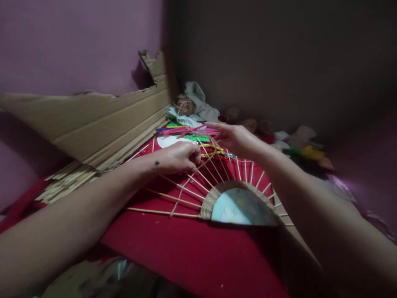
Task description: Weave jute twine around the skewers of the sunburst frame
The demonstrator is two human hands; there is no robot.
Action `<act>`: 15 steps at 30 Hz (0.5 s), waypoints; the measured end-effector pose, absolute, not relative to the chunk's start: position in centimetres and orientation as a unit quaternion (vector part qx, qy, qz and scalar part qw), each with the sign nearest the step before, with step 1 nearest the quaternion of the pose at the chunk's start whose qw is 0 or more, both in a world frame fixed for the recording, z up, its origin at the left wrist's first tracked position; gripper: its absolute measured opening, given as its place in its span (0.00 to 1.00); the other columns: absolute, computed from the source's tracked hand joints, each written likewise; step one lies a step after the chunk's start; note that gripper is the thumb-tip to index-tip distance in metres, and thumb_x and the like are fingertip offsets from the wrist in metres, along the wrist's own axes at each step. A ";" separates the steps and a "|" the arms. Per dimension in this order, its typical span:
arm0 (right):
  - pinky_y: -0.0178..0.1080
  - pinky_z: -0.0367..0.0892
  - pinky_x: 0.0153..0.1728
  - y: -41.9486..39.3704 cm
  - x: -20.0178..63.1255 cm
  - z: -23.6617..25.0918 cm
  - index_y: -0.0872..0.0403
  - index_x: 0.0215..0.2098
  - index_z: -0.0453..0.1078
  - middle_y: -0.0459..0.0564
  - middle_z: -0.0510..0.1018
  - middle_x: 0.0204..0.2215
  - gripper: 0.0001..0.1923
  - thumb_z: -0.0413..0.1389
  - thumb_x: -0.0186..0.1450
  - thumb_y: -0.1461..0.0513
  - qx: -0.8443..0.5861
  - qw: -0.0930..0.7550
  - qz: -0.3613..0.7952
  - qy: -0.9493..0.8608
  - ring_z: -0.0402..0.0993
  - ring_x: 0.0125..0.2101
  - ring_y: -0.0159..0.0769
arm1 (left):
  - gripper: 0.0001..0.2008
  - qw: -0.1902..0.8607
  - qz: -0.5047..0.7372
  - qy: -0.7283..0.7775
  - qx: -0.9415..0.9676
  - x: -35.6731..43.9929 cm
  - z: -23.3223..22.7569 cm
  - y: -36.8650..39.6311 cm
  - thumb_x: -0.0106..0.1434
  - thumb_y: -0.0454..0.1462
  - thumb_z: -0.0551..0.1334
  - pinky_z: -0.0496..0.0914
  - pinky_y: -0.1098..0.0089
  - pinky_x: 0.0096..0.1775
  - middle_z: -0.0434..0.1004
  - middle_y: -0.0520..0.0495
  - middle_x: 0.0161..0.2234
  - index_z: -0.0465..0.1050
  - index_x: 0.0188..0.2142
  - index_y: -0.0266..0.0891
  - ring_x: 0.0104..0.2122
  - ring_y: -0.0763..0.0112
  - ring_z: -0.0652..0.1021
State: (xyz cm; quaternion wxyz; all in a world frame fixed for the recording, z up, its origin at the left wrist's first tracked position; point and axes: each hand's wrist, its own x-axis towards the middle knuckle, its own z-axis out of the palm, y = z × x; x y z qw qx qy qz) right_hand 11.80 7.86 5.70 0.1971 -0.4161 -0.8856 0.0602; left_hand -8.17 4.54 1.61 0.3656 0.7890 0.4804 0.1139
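A round base [238,209] with a pale blue centre lies on a red cloth [192,248]. Thin wooden sticks [173,198] fan out from it, and a band of jute twine [214,194] is woven around its rim. My left hand [178,157] is closed, pinching a strand of twine near the stick tips. My right hand [235,138] hovers just beyond, fingers spread and loosely curled over the sticks, with the twine strand running towards it. Whether it grips the strand is hard to see.
A torn cardboard sheet [93,124] leans on the pink wall at left. A twine ball [185,106], grey cloth [198,101] and coloured sticks [186,131] lie behind. More twine balls and scraps [297,149] sit at the right. A bamboo mat [66,182] lies at left.
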 end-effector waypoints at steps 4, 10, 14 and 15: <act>0.37 0.68 0.31 4.8 15.5 5.9 0.55 0.49 0.72 0.49 0.80 0.30 0.19 0.51 0.62 0.67 -0.481 0.288 0.047 -0.827 0.73 0.27 0.34 | 0.09 0.374 0.113 0.486 0.782 -8.3 1.4 4.6 0.50 0.35 0.61 0.58 0.72 0.24 0.67 0.54 0.22 0.67 0.33 0.37 0.20 0.76 0.68; 0.41 0.69 0.39 -6.8 25.6 5.4 0.50 0.52 0.69 0.53 0.76 0.45 0.19 0.49 0.63 0.62 -0.593 0.264 -0.144 -0.747 0.75 0.39 0.39 | 0.09 0.356 0.119 0.475 0.796 -8.3 1.6 4.8 0.49 0.35 0.62 0.60 0.73 0.27 0.72 0.50 0.28 0.67 0.31 0.36 0.26 0.74 0.71; 0.45 0.71 0.40 -14.3 32.2 3.7 0.55 0.53 0.66 0.59 0.76 0.45 0.25 0.49 0.58 0.60 -0.778 0.223 -0.174 -0.561 0.75 0.41 0.47 | 0.10 0.355 0.097 0.469 0.803 -8.6 1.1 5.5 0.52 0.37 0.61 0.60 0.73 0.28 0.73 0.51 0.26 0.69 0.33 0.35 0.26 0.73 0.71; 0.46 0.70 0.42 -15.7 33.4 3.2 0.58 0.54 0.65 0.61 0.76 0.45 0.26 0.49 0.58 0.59 -0.803 0.193 -0.158 -0.541 0.75 0.43 0.49 | 0.10 0.343 0.095 0.477 0.804 -8.8 0.9 5.8 0.52 0.38 0.60 0.59 0.73 0.28 0.73 0.51 0.25 0.69 0.34 0.35 0.25 0.73 0.70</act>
